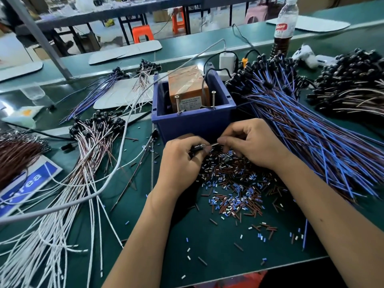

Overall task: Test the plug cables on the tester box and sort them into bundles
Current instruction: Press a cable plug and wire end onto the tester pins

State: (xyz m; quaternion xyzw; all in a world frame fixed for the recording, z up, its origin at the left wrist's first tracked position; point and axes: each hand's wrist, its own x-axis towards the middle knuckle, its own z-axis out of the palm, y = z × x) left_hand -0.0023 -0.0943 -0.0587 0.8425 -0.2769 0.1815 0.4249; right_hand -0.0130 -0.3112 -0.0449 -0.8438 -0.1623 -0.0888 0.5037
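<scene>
My left hand [182,156] grips a black plug cable [196,148] by its plug, just in front of the blue bin [195,119]. My right hand [247,142] pinches the thin wire end [214,144] coming out of that plug. The orange tester box [187,86] stands inside the blue bin with two screws sticking up at its front. A big heap of blue and brown plug cables [301,121] lies to the right. A bundle of white and brown plug cables [93,138] lies to the left.
Several cut bits of wire insulation [234,190] litter the green table under my hands. Smaller cable bundles [116,80] lie at the back left, black-plug piles [353,80] at the back right. A bottle [284,26], a white charger [227,63] and a grey cord [124,142] are nearby.
</scene>
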